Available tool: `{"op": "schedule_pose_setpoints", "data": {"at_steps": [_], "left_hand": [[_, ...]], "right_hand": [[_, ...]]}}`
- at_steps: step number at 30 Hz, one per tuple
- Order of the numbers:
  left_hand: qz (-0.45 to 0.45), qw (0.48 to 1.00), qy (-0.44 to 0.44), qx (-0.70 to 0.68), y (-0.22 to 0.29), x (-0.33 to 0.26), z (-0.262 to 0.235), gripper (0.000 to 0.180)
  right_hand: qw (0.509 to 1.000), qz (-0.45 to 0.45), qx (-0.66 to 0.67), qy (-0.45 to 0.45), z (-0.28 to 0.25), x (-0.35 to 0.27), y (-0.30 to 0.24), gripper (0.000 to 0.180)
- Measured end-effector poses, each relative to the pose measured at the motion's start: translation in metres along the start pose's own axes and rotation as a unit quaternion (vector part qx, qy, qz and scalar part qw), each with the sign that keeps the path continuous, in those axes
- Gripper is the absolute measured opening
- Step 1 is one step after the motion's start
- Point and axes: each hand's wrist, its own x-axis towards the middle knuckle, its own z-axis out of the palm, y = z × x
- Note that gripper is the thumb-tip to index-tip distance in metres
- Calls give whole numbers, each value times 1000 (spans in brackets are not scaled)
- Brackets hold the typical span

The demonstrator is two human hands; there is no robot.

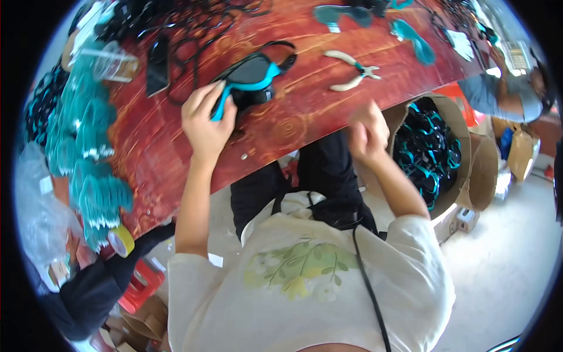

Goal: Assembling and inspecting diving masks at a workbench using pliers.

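My left hand [206, 120] grips a pair of black goggles with a teal frame [249, 76] at the near left part of the red wooden table. Its fingers close round the left end of the frame, and the black strap loops out at the far right side. My right hand [368, 132] hovers by the table's near edge, apart from the goggles. Its fingers look curled and slightly blurred; whatever they may hold is hidden. Beyond it lie pliers with cream handles [355, 71], their jaws pointing right.
Stacked teal lens pieces [94, 188] line the table's left edge, near a clear plastic cup [117, 63] and a phone [158, 64]. Black straps [193, 35] spread behind. A cardboard box [465, 126] of goggles stands right. Yellow tape [121, 240] hangs at the left corner; another person [498, 94] sits right.
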Motion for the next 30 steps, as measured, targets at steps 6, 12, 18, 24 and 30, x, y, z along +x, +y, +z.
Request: {"op": "schedule_pose_setpoints", "data": {"at_steps": [6, 12, 18, 24, 30], "left_hand": [[-7, 998, -27, 56, 7, -1, 3, 33], [-30, 994, -78, 68, 12, 4, -3, 34], [-73, 988, -114, 74, 13, -28, -13, 34], [-86, 990, -77, 83, 16, -20, -7, 39], [-59, 994, -6, 97, 17, -15, 1, 36]], "right_hand": [[698, 658, -87, -268, -87, -321, -9, 20], [812, 491, -47, -311, -74, -454, 6, 26], [805, 491, 52, -328, -74, -418, 242, 26], [785, 510, 117, -330, 19, -358, 252, 27], [763, 526, 153, -342, 45, -376, 194, 28]]}}
